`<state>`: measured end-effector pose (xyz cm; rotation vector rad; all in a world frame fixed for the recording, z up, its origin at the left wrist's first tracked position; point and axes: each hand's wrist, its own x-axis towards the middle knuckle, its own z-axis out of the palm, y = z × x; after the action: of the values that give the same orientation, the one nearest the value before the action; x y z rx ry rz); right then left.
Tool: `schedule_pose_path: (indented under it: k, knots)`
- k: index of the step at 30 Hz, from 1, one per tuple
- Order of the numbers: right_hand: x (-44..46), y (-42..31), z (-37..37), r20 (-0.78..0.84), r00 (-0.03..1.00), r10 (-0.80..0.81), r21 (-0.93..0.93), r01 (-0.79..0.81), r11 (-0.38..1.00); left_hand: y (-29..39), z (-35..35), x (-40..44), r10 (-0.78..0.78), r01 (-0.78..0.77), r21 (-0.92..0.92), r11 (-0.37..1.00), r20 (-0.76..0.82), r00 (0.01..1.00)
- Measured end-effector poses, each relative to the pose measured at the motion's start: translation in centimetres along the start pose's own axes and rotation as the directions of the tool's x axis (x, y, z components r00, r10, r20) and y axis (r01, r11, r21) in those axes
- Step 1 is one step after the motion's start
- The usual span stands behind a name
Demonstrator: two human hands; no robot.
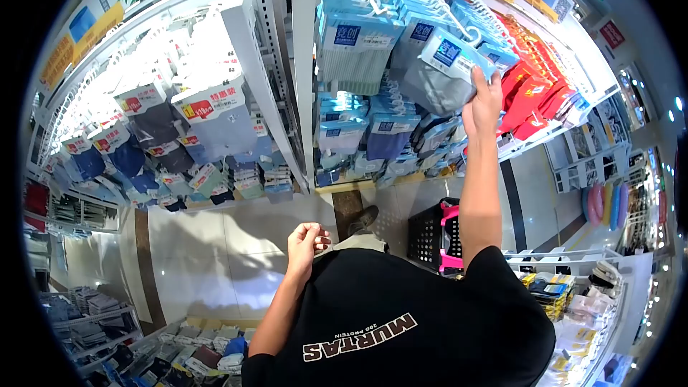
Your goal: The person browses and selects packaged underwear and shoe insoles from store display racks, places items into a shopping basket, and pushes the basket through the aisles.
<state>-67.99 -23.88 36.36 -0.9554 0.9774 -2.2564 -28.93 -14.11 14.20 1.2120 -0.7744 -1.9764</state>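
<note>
My right hand is raised to the upper shelf rack, its fingers closed on the right edge of a grey garment pack with a blue-and-white header card and a white hanger on top. Similar packs in light blue headers hang just left of it, and red packs hang to its right. Low in front of my body is my left hand, its fingers curled in a loose closed shape. Whether anything small is inside it is hidden.
A black basket with pink trim stands on the floor by my right side. White-header packs hang on the left rack, past a white upright panel. Stocked shelves lie behind me. My shoe shows on the tiles.
</note>
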Motion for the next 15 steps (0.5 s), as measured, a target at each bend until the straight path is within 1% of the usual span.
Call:
schedule_pose_path:
  k: [4, 8, 12, 15]
  knots:
    - [2.3, 1.9, 1.1, 0.032, 0.999, 0.012, -0.019, -0.011, 1.0, 0.0, -0.1, -0.4, 0.011, -0.011, -0.025, 1.0, -0.013, 1.0]
    - [3.2, 5.2, 0.0, 0.16, 0.981, 0.113, -0.007, -0.114, 0.994, -1.0, -0.9, -0.2, 0.035, -0.035, -0.056, 0.998, -0.01, 0.999]
    - [1.4, 5.2, 0.6, 0.08, 0.973, 0.214, -0.001, -0.215, 0.977, -2.5, -2.0, -0.2, 0.031, -0.033, -0.068, 0.997, -0.03, 0.999]
    - [-0.4, 6.3, -0.9, -0.116, 0.952, 0.282, -0.178, -0.3, 0.937, -5.1, -3.1, 0.2, 0.027, -0.028, -0.02, 0.999, -0.049, 0.998]
